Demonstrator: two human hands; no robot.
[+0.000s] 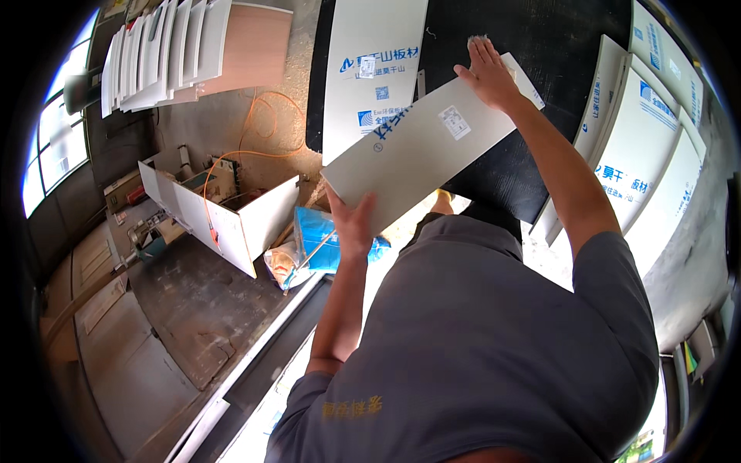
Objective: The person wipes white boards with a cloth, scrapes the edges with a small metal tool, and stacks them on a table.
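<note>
A long pale-grey board (421, 150) with blue print and a white label lies tilted across the front of me, its right end over a black tabletop (505, 174). My left hand (353, 222) is closed on the board's lower left end, fingers partly hidden beneath it. My right hand (492, 81) rests near the board's far right edge, fingers stretched out and thumb apart. A small pale fuzzy bit shows at its fingertips; I cannot tell what it is. Beyond, a white printed panel (370, 46) lies on the black top, partly covered by the board.
White printed panels (637, 147) lean in a stack at the right. Several boards (174, 54) stand in a row at the far left. An open white box (266, 216) with an orange hose (255, 153) stands left, near a blue bag (316, 235).
</note>
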